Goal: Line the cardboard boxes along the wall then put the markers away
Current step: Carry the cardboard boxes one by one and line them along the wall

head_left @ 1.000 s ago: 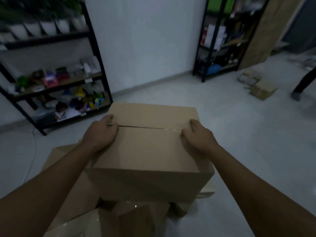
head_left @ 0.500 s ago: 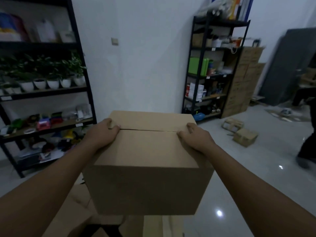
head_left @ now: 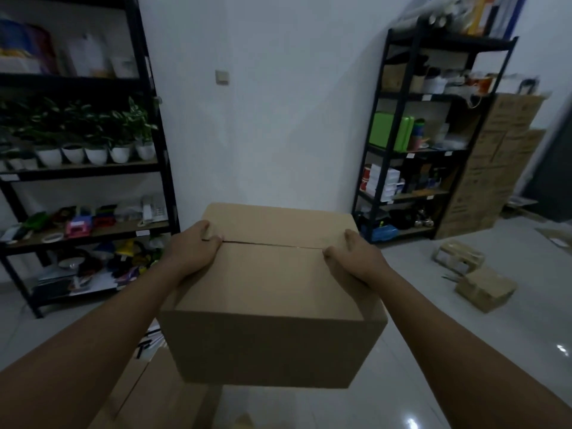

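A large closed cardboard box [head_left: 272, 305] hangs in the air in front of me, its top flaps meeting in a seam. My left hand [head_left: 193, 247] grips the box's left top edge at the seam. My right hand [head_left: 353, 257] grips the right top edge at the other end of the seam. Behind the box stands the white wall [head_left: 272, 119]. Another flat cardboard box [head_left: 154, 397] lies below at the lower left. No markers are clearly visible.
A black shelf rack [head_left: 148, 168] with potted plants and clutter stands left of the wall. A second black rack [head_left: 402, 168] stands on the right beside stacked cartons [head_left: 495, 168]. Two small boxes [head_left: 483, 287] lie on the glossy floor at right.
The box has been lifted off the pile of boxes and raised toward the wall. My view has tilted up. Both hands keep their grip on the top edges.
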